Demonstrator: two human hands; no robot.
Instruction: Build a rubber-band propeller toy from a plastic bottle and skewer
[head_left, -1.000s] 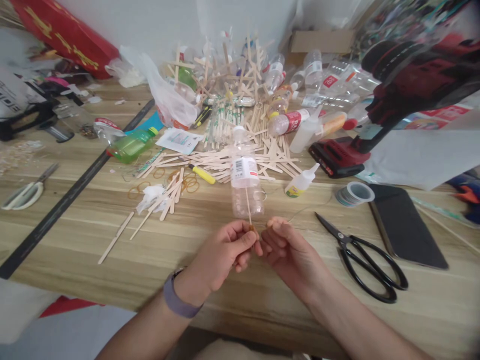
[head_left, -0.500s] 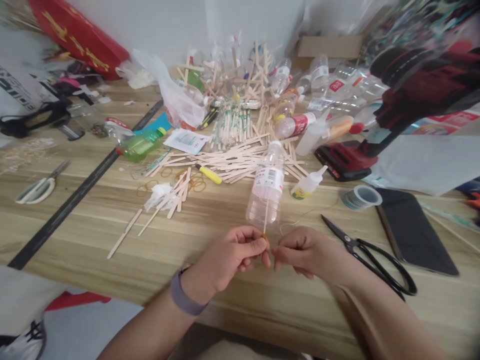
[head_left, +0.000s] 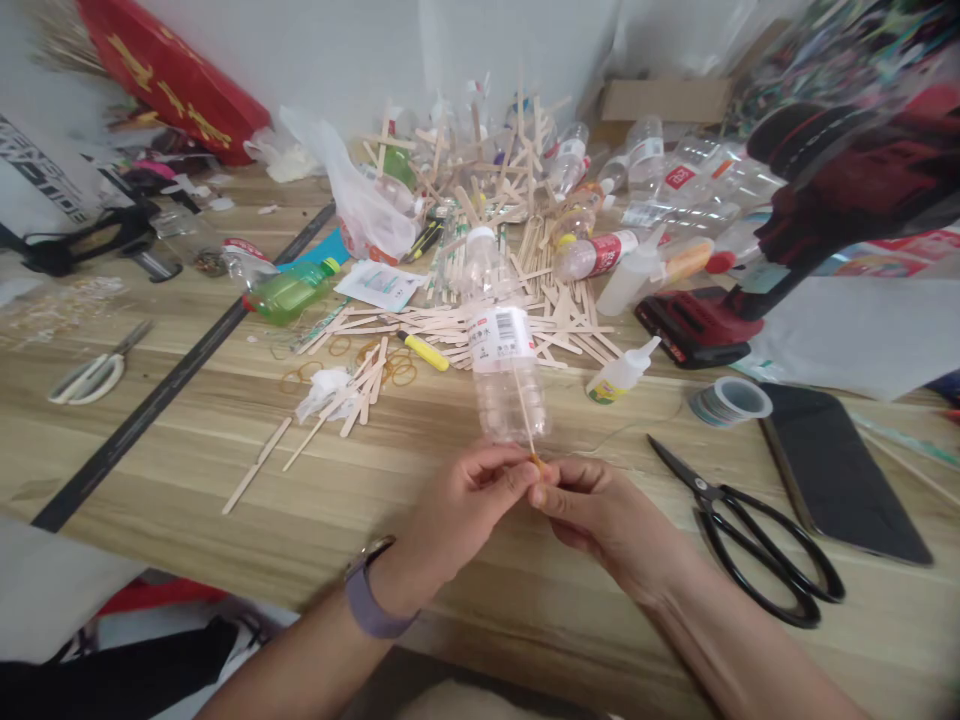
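Angled in from the lower left, the left hand (head_left: 459,512) pinches a thin stick (head_left: 523,405) by its near end. Beyond the hands, the clear bottle (head_left: 498,342) points its white cap (head_left: 481,234) away and slightly left; the stick's long axis follows that lean. The right hand (head_left: 604,505), angled inward, rests pinched-together fingertips against the left's, their hold hidden.

the bare right hand (head_left: 600,505), apart from the bare left hand (head_left: 465,510) half a second ago, now meets its fingertips by the small orange band (head_left: 535,461) on the thin pale stick (head_left: 523,405). the clear plastic bottle with a white label (head_left: 491,345) now tips left instead of right, large dark characters showing beside its barcode.
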